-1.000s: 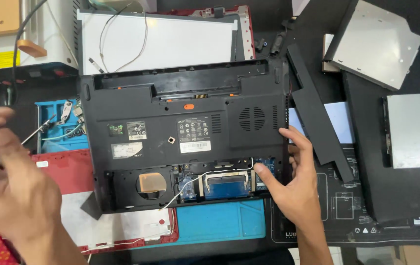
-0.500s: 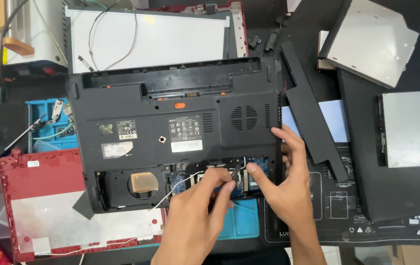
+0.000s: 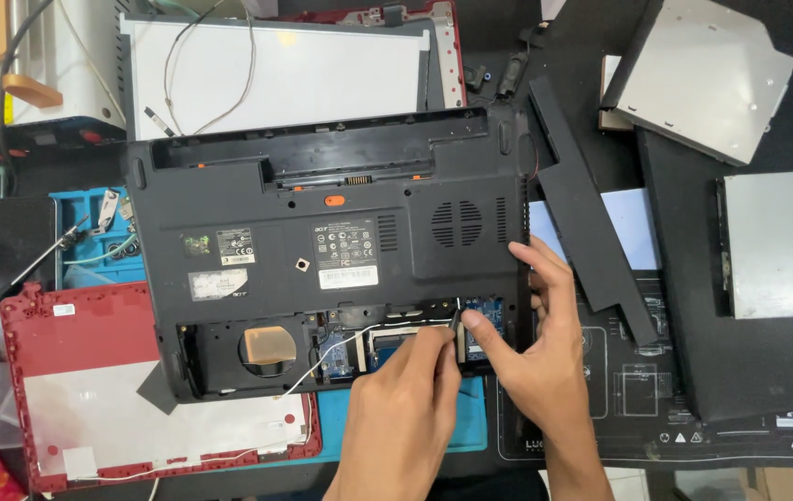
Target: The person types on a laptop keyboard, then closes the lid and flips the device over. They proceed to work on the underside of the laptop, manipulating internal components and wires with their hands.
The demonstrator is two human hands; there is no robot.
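A black laptop base (image 3: 322, 213) lies upside down in the middle of the head view, its lower compartment open and showing a blue circuit board (image 3: 482, 308) and thin wires. My left hand (image 3: 406, 408) reaches into that compartment, fingertips pinched on a small dark piece by the board. Beside it, my right hand (image 3: 540, 353) rests on the laptop's right edge, with the thumb on the same spot and the index finger along the side.
A red laptop cover (image 3: 90, 371) lies at lower left, and a white screen panel (image 3: 285, 74) with loose cables at the top. A long black battery (image 3: 591, 213) and two silver drives (image 3: 707, 79) lie to the right on a black mat (image 3: 749, 371). A blue tray (image 3: 90, 241) sits left.
My left hand came in from the far left and now has its fingers inside the open compartment. My right hand stayed at the laptop's right edge.
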